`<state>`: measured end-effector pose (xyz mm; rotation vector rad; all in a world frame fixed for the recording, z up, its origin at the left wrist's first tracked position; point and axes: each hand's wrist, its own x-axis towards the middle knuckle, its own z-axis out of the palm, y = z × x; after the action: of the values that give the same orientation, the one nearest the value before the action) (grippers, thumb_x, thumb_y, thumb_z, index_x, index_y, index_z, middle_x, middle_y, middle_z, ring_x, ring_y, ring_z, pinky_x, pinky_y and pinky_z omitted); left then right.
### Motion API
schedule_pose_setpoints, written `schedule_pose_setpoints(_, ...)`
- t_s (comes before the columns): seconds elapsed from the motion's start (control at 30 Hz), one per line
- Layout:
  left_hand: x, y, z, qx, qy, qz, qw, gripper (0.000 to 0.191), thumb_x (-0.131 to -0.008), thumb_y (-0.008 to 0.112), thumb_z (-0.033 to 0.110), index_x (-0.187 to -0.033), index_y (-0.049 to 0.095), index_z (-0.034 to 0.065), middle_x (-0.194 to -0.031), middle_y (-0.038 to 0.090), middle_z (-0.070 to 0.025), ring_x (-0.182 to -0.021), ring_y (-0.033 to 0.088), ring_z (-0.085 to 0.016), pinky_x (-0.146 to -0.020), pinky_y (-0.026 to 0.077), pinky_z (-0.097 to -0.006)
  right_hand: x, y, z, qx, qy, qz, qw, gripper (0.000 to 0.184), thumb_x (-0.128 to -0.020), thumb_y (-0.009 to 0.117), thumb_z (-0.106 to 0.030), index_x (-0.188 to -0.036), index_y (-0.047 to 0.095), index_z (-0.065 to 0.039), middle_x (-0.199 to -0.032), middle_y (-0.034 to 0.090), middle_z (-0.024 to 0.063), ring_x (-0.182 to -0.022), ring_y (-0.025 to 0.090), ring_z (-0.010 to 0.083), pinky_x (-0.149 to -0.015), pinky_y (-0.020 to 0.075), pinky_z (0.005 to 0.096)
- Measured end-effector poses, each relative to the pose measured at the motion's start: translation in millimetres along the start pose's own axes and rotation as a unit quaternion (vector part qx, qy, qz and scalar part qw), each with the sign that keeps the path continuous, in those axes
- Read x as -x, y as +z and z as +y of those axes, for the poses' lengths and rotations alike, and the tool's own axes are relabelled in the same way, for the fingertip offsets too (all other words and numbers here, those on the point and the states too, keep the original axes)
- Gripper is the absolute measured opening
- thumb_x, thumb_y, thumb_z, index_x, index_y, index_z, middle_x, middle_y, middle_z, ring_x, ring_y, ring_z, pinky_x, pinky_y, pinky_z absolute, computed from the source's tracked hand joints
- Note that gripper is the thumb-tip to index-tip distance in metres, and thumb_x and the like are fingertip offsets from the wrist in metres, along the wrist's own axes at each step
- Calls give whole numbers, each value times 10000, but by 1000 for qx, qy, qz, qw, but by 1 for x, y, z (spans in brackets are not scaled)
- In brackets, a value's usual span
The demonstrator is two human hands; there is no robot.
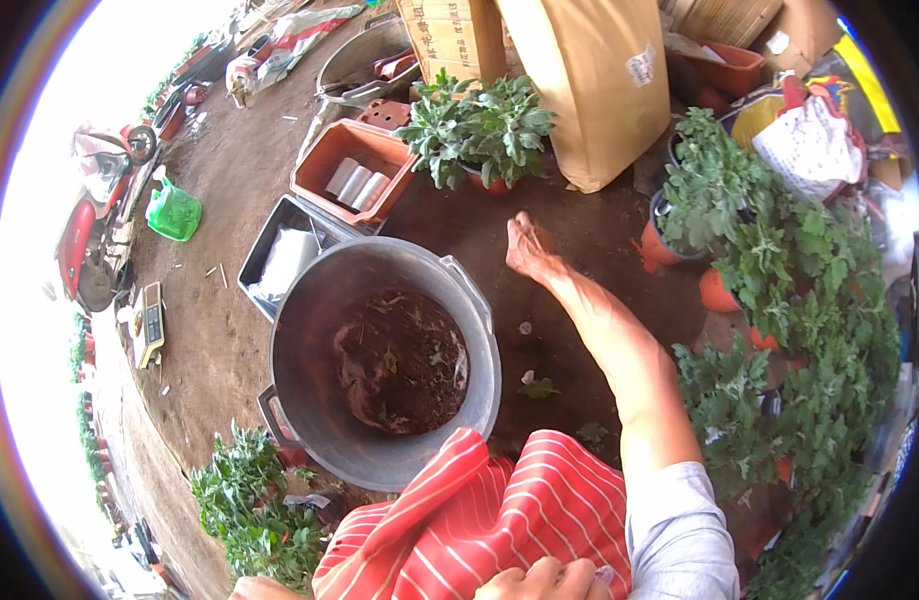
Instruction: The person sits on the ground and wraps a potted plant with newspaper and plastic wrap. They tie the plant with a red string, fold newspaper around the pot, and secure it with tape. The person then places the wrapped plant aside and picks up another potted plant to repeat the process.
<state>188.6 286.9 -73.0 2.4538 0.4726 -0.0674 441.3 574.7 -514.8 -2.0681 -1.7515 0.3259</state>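
Note:
My right hand (531,247) reaches out at the end of a bare forearm with a grey sleeve. It is over the dark soil floor, below a potted leafy plant (478,131); nothing shows in it, and its fingers are partly hidden. Curled knuckles of what looks like my left hand (542,579) lie at the bottom edge against the red striped apron (444,532); its palm is hidden. A bit of transparent plastic is beside them. Left of my right forearm stands a large grey tub (298,375) with dark soil and plant scraps (407,360) inside.
An orange planter (313,169) holds silvery rolls; a grey box (249,277) holds white plastic. Potted plants (827,322) crowd the right side, with more plants (249,495) at lower left. Cardboard boxes (594,90) stand beyond. A green watering can (173,211) and a scale (150,322) are left.

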Motion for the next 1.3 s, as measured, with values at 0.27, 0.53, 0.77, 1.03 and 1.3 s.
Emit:
schedule_pose_setpoints(0.27, -8, -10, -19, 23, -37, -8, 999, 319, -855, 673, 200, -1128, 679, 35, -950, 617, -103, -841, 648, -257, -610, 536, -396, -83, -5, -16, -32, -20, 110, 993, 261, -861, 683, -96, -1104, 613, -33, -1247, 606, 261, -1097, 663, 460, -896, 583, 510)
schedule_pose_setpoints(0.53, -13, -16, -21, 31, -40, -23, 998, 367, -859, 666, 195, -1188, 680, 33, -995, 621, -117, -866, 651, -272, -623, 541, -408, -102, 23, 31, 157, -188, 73, 967, 386, -830, 698, -187, -1134, 680, 50, -1043, 710, 268, -987, 704, 410, -866, 569, 481)
schedule_pose_setpoints(0.77, -4, -8, -3, 40, -33, -28, 998, 410, -863, 660, 191, -1240, 680, 31, -1035, 624, -128, -887, 653, -286, -634, 545, -419, -28, -44, -8, 9, -57, 12, 998, 205, -805, 628, -41, -986, 635, 54, -1049, 681, 354, -1063, 659, 508, -971, 539, 534)
schedule_pose_setpoints(1.03, 16, 1, 38, 42, 24, -58, 997, 366, -893, 658, 152, -1232, 686, 17, -1052, 637, -146, -918, 662, -318, -718, 550, -445, 198, -90, 2, -6, -5, -15, 1000, 612, -809, 778, -92, -1327, 546, 137, -1402, 555, 368, -1238, 596, 509, -1063, 522, 529)
schedule_pose_setpoints(1.3, 64, 53, 96, -4, 140, 70, 988, 170, -838, 675, 150, -951, 667, 23, -914, 571, -93, -787, 644, -227, -577, 568, -355, 408, -100, -37, -59, 54, -14, 997, 617, -792, 798, -124, -1277, 521, 140, -1463, 500, 425, -1330, 559, 526, -1083, 531, 522)
